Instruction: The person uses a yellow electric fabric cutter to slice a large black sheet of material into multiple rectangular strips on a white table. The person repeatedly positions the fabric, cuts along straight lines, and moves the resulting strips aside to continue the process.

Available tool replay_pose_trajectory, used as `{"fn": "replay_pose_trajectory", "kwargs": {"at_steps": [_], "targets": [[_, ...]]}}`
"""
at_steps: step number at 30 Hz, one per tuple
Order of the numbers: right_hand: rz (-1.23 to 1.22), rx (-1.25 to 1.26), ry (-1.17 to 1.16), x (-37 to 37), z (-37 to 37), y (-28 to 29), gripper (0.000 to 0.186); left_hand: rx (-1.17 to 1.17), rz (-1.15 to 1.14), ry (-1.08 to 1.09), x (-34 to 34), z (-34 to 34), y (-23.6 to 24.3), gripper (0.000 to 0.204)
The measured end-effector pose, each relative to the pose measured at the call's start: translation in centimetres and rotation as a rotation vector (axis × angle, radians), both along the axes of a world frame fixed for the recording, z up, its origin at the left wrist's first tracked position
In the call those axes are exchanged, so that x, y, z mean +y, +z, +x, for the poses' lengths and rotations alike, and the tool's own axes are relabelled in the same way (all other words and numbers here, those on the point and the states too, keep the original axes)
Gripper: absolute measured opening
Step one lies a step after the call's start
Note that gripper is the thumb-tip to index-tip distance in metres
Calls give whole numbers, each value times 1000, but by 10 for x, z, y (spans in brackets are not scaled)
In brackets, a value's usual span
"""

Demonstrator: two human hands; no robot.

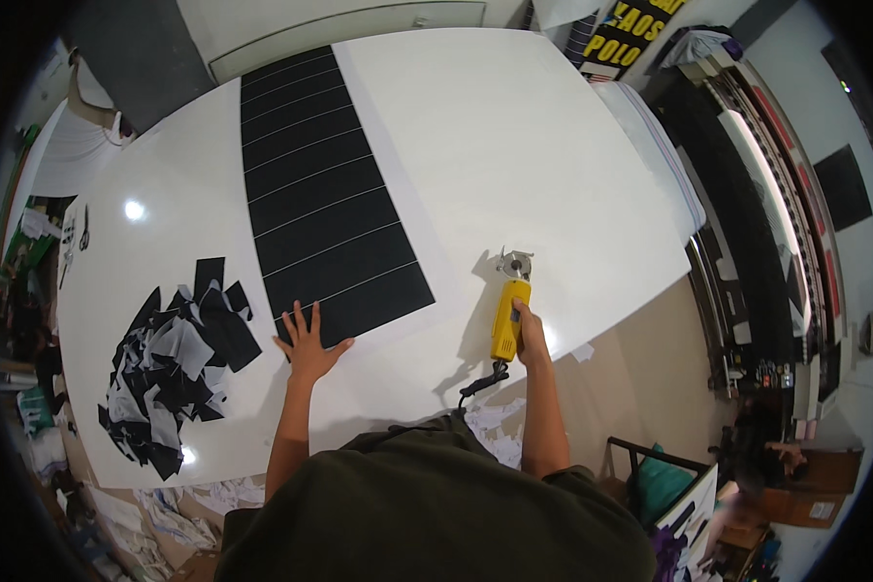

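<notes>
A long strip of black fabric (325, 199) crossed by thin white lines lies flat on the white table (514, 126), running away from me. My left hand (310, 342) rests with fingers spread on its near left corner. To the right of the strip, my right hand (531, 333) is wrapped around a yellow electric rotary cutter (510, 315). The cutter's round blade end points away from me, and a black cord hangs from its near end. Whether the cutter touches the tabletop I cannot tell.
Black and grey fabric pieces (170, 354) are heaped on the table's left part. Scissors (85, 230) lie near the left edge. Beyond the right edge stands a long machine (747, 194) with rollers. White scraps (495, 432) litter the floor by the near edge.
</notes>
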State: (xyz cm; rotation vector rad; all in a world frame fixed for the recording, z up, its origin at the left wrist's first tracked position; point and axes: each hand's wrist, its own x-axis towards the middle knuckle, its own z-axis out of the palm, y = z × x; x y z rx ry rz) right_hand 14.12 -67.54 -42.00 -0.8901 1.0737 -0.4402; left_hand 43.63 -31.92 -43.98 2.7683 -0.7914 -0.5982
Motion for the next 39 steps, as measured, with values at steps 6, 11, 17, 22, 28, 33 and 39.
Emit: {"fn": "replay_pose_trajectory", "kwargs": {"at_steps": [6,11,17,22,28,33,39], "targets": [[139,61,105,43,-87,44,57,11,-10,-11,29,-44,3,125],[-57,140,160,104,-111,91,56,8,3,-4,51,-61,-4,128],[-823,649,646,166,-127,98,64,15,-4,10,56,-67,1,128],[-836,794,765,197,-134,90,65,34,26,4,54,-67,5,134],[-929,699,721,193,-95,67,54,-1,-44,15,55,-66,-3,131],[-897,695,744,182,-68,68,52,30,-21,16,53,-66,4,132],[-931,666,747,174,-49,64,50,40,-12,22,54,-66,6,132]]}}
